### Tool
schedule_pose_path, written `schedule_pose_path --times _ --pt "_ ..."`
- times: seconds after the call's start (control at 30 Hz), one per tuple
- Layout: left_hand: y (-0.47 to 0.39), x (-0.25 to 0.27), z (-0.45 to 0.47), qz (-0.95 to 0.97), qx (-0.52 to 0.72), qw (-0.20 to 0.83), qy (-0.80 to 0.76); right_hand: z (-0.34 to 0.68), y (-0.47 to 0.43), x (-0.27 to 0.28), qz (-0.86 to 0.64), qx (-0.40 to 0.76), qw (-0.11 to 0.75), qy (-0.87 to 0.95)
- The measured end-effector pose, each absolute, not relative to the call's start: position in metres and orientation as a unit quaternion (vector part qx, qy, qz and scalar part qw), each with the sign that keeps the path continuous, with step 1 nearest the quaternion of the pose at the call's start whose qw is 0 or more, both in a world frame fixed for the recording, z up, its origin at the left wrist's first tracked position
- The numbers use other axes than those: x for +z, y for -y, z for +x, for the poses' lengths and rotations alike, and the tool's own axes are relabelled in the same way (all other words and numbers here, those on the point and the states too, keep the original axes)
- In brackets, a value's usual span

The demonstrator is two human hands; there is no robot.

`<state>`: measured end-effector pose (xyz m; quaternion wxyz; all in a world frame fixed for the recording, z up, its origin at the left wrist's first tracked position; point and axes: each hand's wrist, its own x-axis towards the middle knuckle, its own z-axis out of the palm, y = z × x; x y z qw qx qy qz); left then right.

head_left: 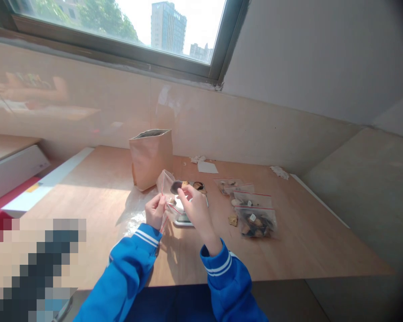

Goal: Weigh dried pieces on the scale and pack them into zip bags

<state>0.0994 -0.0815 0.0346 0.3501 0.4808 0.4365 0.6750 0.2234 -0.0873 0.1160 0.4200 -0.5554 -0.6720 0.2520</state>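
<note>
My left hand (155, 211) pinches the edge of a clear zip bag (165, 179) with a red seal line, and the bag's mouth gapes toward the right. Between the fingertips of my right hand (199, 211) is a dark, flat, oval dried piece (176, 187), held beside the bag's mouth. Under my hands sits a small white scale (183, 223), partly covered by them and the bag. Brown dried pieces (199, 185) lie at the scale's far side. Their exact kind cannot be made out.
A brown paper bag (151, 158) stands open behind my left hand, near crumpled clear plastic (134, 219). To the right lie filled zip bags (257, 223) and a loose yellowish piece (233, 220). White paper (207, 167) lies toward the wall. The wooden table's front edge is near me.
</note>
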Motion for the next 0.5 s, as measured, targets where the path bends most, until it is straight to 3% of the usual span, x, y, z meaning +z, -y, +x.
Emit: schedule_pose_path --times 0.33,0.5 --pt "0.080 0.030 0.099 0.485 0.675 0.343 -0.437 0.225 0.049 0.090 -0.545 0.114 0.437 0.706" --pt "0.079 0.030 0.099 0.487 0.674 0.337 -0.442 0.234 0.017 0.049 -0.559 0.031 0.327 0.761"
